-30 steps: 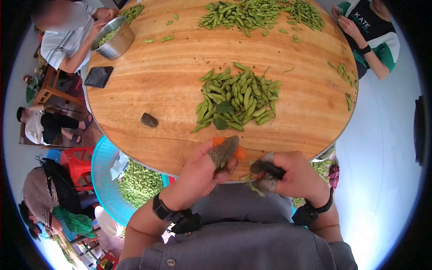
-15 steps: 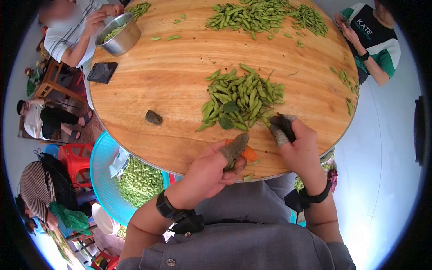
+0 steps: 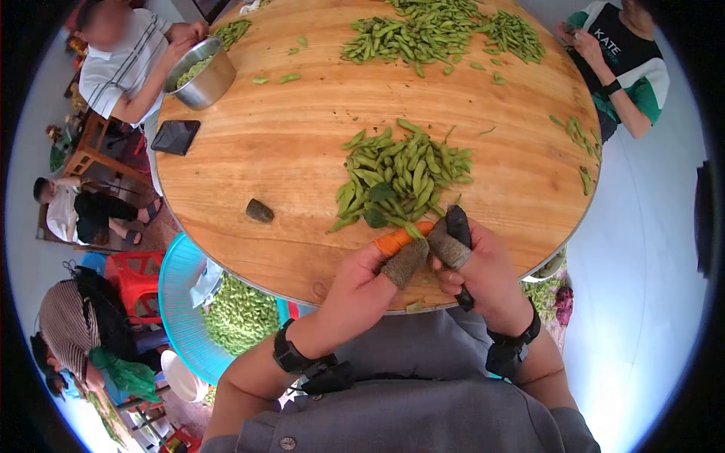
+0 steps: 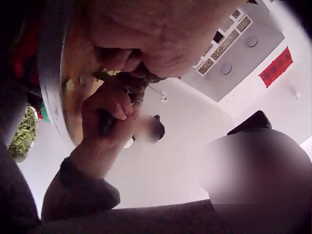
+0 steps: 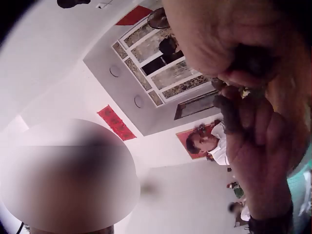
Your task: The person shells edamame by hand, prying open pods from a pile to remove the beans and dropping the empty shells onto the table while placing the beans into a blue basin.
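My left hand [image 3: 359,283] wears an orange cover on a finger and a grey-brown one on the thumb. Between them it pinches a green soybean pod [image 3: 413,229]. Close against it, my right hand [image 3: 487,272], with a grey thumb cover, grips a slim black handle-like object [image 3: 458,226] lying along its fingers; what kind it is I cannot tell. Both thumb tips meet at the pod's lower end. Just beyond the fingers lies a heap of soybean pods [image 3: 404,170] with dark leaves. The right wrist view has the black object [image 5: 253,61] in the palm.
The round wooden table [image 3: 272,166] holds a dark stub [image 3: 260,211], a phone [image 3: 176,137], a steel pot [image 3: 204,79] and a larger pod pile [image 3: 411,34]. Below its left edge stands a turquoise basket [image 3: 177,302] of shelled beans. Two people sit at the far sides.
My right hand went forward to the near edge of the pod heap, then came back beside the left hand. A pod now sits in the left fingers, and both hands meet.
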Action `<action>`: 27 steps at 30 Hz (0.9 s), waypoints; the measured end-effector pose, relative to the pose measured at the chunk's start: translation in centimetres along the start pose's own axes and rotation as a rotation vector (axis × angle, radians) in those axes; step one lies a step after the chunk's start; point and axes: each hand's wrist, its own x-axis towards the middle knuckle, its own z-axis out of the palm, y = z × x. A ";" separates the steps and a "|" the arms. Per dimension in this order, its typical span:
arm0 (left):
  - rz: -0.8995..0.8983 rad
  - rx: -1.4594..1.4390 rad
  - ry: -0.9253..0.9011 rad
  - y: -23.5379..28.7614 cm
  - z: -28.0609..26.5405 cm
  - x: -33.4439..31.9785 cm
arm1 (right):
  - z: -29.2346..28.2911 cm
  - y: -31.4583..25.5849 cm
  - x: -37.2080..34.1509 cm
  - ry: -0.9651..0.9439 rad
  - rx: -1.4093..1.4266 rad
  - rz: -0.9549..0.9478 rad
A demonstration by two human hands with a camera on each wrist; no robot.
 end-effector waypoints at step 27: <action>0.415 1.017 -0.054 0.3 -1.4 -0.3 | 0.1 -1.5 -2.5 -0.143 -0.958 -0.295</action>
